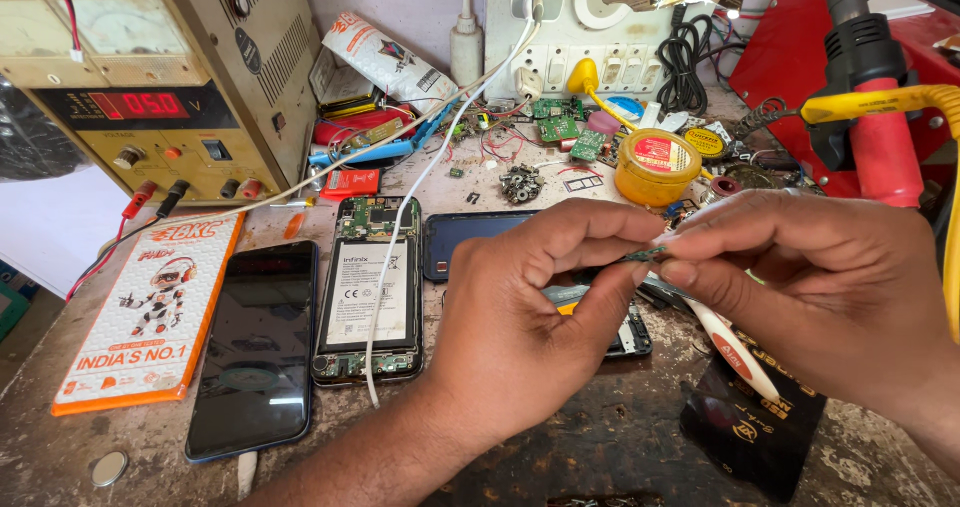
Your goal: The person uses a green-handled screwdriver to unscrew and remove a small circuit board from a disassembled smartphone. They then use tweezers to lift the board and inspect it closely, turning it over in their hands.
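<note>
Best kept pinched firm between left hand (530, 317) and right hand (800, 277), both grips closed on the small green part (645, 255), centre frame, above the table (600, 447).

A phone repair workshop: bench power supply (150, 87), opened phone (367, 287), loose circuit boards (560, 127), cluttered workbench (600, 447)

Upper left: tan power supply (150, 77), red display digits. Lower left: orange-and-white box (150, 312); glossy black phone (255, 347). Centre right: yellow tin (657, 167), red label. Far right: red stand (885, 147), black nozzle
</note>
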